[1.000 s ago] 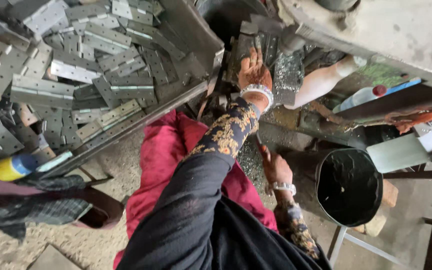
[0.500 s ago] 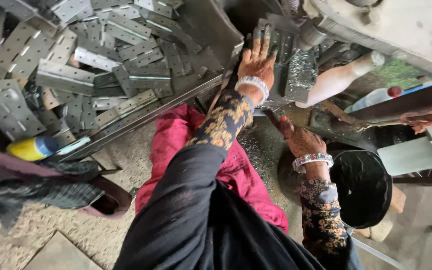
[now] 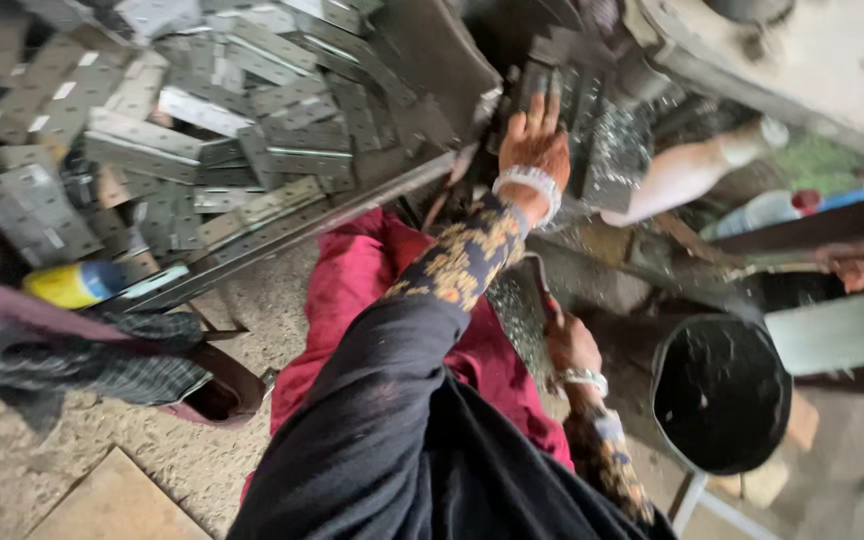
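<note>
Looking down, I see the heap of metal plates [image 3: 202, 130] well up and left of the black bucket [image 3: 720, 395]. Straight above the bucket, my left hand [image 3: 532, 150] lies on the upright plate stack [image 3: 602, 140], fingers stretched flat, gripping nothing. Just left of the bucket, my right hand [image 3: 572, 345] has dropped back from that stack since half a second ago; it seems curled round a perforated plate [image 3: 517, 310], so one piece appears drawn off.

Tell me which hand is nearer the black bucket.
Right. The right hand is low beside the black bucket, just left of its rim; the left hand reaches far above it, on the perforated metal plates.
</note>
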